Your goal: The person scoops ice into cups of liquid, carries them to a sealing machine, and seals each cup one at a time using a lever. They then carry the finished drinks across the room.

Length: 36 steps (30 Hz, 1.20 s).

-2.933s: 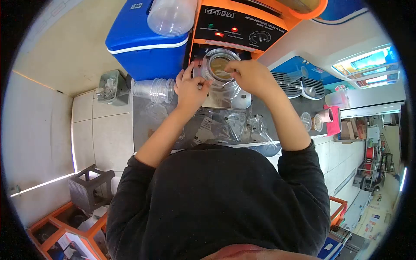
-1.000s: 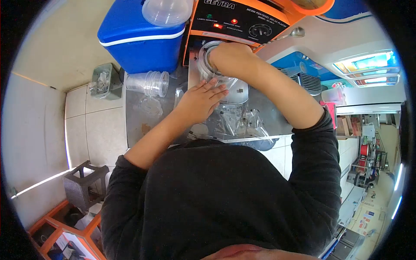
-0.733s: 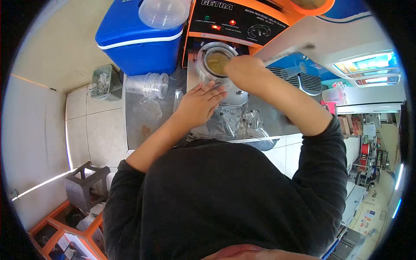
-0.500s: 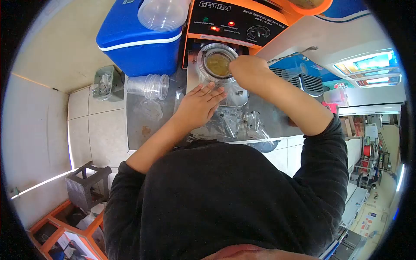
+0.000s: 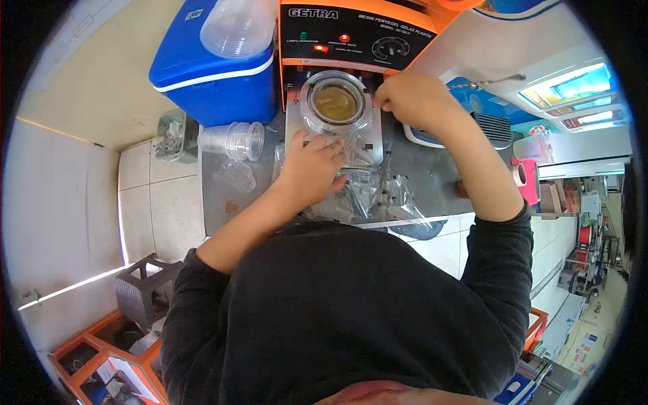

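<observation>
A clear plastic cup with yellowish liquid [image 5: 335, 105] sits in the metal ring holder [image 5: 310, 113] of an orange and black cup sealing machine [image 5: 351, 34]. Just right of the cup, my right hand [image 5: 415, 101] is closed, with its fingertips pinched beside the holder. From it a long spoon with a twisted handle [image 5: 482, 84] sticks out to the upper right. My left hand [image 5: 310, 165] lies in front of the cup, fingers apart and slightly bent, touching clear plastic film [image 5: 361, 145] over the metal plate. Its palm is hidden.
To the left stand a blue cooler box [image 5: 216, 88] and a stack of clear cups [image 5: 233, 140], lying sideways. Crumpled clear plastic [image 5: 398, 199] covers the front of the grey table [image 5: 439, 175]. A drip tray [image 5: 491, 129] stands on the right.
My right hand has moved right, away from over the cup's edge, carrying the spoon along. My left fingers have bent more and sit slightly lower. The camera view has shifted a little.
</observation>
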Motion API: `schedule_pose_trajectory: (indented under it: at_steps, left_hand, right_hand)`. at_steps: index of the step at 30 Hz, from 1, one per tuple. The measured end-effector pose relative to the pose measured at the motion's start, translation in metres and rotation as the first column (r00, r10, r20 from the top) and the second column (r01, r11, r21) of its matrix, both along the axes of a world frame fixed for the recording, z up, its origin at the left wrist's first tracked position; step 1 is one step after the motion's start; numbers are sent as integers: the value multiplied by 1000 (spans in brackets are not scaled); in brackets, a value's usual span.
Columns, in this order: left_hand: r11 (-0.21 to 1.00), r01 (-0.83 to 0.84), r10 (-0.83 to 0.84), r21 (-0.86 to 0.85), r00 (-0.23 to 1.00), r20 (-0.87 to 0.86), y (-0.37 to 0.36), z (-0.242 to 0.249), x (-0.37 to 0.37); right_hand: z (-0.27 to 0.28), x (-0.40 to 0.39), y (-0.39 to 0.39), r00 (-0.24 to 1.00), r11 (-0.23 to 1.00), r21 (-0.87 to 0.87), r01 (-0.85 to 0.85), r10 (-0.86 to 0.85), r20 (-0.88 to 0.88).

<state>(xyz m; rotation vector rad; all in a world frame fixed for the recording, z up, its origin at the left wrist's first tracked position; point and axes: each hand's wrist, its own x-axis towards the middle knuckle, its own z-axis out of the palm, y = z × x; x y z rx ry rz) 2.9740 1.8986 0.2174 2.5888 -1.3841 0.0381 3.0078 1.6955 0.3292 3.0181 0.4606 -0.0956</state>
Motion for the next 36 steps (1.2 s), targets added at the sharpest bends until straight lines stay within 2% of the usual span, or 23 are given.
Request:
schedule_pose_trajectory:
  at_steps: [2, 3, 5, 8, 12, 21, 24, 27, 30, 33, 36]
  left_hand:
    - [982, 64, -50, 177, 995, -85, -10, 28, 6]
    - [989, 142, -142, 47, 990, -4, -16, 22, 12]
    - [928, 316, -281, -196, 941, 189, -28, -5, 25]
    - [944, 292, -269, -153, 950, 157, -42, -42, 14]
    - [953, 275, -267, -127, 961, 77, -45, -47, 15]
    - [950, 286, -290, -126, 957, -13, -47, -53, 20]
    - [950, 287, -290, -127, 957, -9, -44, -52, 21]
    - [945, 285, -295, -157, 955, -39, -45, -54, 20]
    - [941, 294, -304, -169, 952, -40, -46, -52, 22]
    - [936, 311, -314, -164, 949, 12, -45, -53, 23]
    - [941, 305, -307, -147, 952, 7, -45, -46, 22]
  right_hand:
    - [-15, 1, 2, 998, 998, 8, -61, 61, 27]
    - [-20, 5, 4, 999, 1000, -8, -29, 29, -27]
    - [-25, 8, 3, 998, 999, -24, -43, 42, -38]
    - [-22, 8, 6, 994, 995, -37, -96, 94, -62]
    - [-38, 13, 7, 989, 982, -131, -136, 126, -80]
    - [-28, 19, 24, 985, 981, -181, -73, 43, -165]
    - [-45, 35, 21, 997, 981, -189, 51, -61, -47]
    - [-52, 38, 25, 1000, 972, -235, 18, -19, -1]
    - [-45, 23, 16, 997, 988, -129, 82, -81, 9]
    - [-45, 7, 17, 994, 998, -26, -53, 51, -100]
    - [-30, 4, 35, 985, 994, -99, -38, 21, -170]
